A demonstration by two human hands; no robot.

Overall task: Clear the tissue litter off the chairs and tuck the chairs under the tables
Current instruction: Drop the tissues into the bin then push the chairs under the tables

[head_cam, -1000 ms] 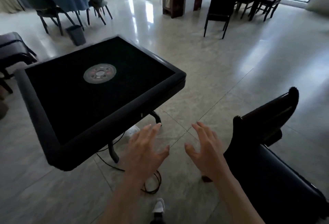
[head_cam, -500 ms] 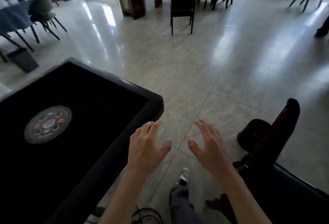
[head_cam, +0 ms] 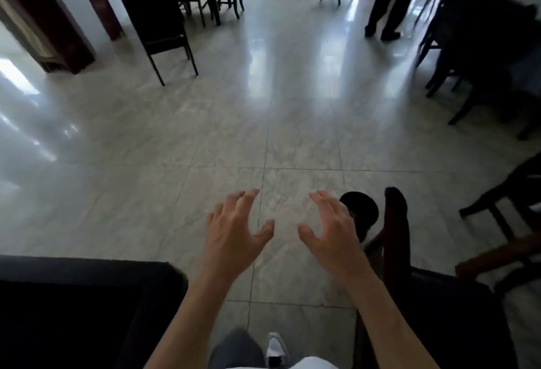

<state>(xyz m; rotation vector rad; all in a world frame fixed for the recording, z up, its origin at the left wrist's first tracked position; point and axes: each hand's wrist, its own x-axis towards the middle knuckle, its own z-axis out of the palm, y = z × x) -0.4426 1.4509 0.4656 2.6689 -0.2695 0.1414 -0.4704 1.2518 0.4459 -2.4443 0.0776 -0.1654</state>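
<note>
Chair (head_cam: 439, 304) at lower right waits beside the table (head_cam: 73, 304); my left hand (head_cam: 234, 231) and right hand (head_cam: 330, 231) hover empty, fingers spread wide, ready to grab it.

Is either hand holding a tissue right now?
No: the left hand and right hand hover over the floor with fingers spread, holding nothing.

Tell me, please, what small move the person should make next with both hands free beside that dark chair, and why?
Probably bring the right hand down onto the dark chair at its back rail. Both it and the left hand hover open over bare floor holding nothing, the chair stands pulled out just right of them, and the black table edge lies lower left. No tissue shows on it.
</note>
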